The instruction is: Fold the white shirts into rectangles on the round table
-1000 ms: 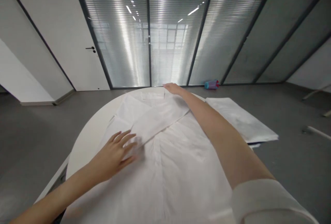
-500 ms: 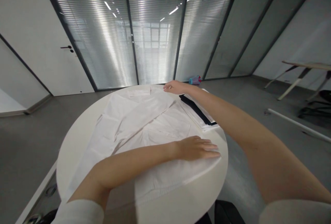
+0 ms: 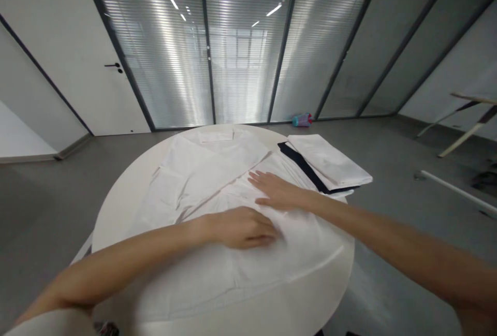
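A white shirt (image 3: 217,168) lies spread across the round white table, a sleeve folded diagonally over its body and creases along it. My right hand (image 3: 277,191) rests on the cloth right of that sleeve, palm down with its fingers spread, holding nothing. Nearer to me, my left hand (image 3: 244,227) touches the shirt's lower part. Its fingers bend downward and are smeared by motion, so whether they pinch the fabric is unclear. Both forearms reach in from the sides, the left one covering part of the shirt.
At the table's right edge sits a stack of folded white clothes (image 3: 330,160) with a dark layer, overhanging the rim. The round table (image 3: 310,300) shows bare rim in front. A blue and pink object (image 3: 302,120) lies on the floor by the glass partition. Another table (image 3: 473,100) stands at far right.
My right hand has come back from the shirt's far edge to its middle. My left hand has slid leftward, its fingers now bent rather than flat. The view has shifted slightly.
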`<state>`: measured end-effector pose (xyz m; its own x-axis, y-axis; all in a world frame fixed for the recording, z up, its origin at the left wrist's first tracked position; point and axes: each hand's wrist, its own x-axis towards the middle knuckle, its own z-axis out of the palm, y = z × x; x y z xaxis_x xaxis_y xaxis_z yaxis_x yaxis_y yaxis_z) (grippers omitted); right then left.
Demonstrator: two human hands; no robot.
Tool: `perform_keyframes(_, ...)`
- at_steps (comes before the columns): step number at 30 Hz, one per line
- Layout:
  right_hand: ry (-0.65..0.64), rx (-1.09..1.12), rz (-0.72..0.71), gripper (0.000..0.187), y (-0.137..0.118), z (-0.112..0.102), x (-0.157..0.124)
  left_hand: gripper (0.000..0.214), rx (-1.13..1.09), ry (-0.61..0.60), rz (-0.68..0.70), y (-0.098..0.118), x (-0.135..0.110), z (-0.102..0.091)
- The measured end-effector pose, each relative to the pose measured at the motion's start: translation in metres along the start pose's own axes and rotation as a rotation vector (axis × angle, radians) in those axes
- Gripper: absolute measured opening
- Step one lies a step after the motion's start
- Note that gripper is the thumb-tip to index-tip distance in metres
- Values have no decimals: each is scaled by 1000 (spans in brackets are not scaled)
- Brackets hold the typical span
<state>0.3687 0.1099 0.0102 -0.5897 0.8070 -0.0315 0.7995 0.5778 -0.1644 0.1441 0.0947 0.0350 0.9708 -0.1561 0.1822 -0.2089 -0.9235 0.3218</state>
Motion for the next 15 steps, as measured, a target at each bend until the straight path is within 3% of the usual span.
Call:
perform_keyframes(2, -27, 29, 1, 78, -5, 19, -20, 36, 26, 149, -308, -21, -62, -20)
perform_keyframes(4, -28, 53, 17, 77, -8, 27, -32, 42, 197, 312, -597, -49, -116, -30)
perform_keyframes(6, -19, 69, 30, 76, -9, 27, -36, 56, 303, 293, -798, -76, -155, -27)
perform_keyframes(8, -15, 77, 34, 76, -9, 25, -37, 68, 319, 201, -964, -93, -177, -16)
perform_keyframes(11, 9, 67, 45, 74, -9, 25, -40, 77, 313, 132, -1068, -101, -189, 1)
perform_keyframes(15, 87, 68, 47, 67, -7, 31, -45, 71, 288, 159, -1093, -112, -198, -10)
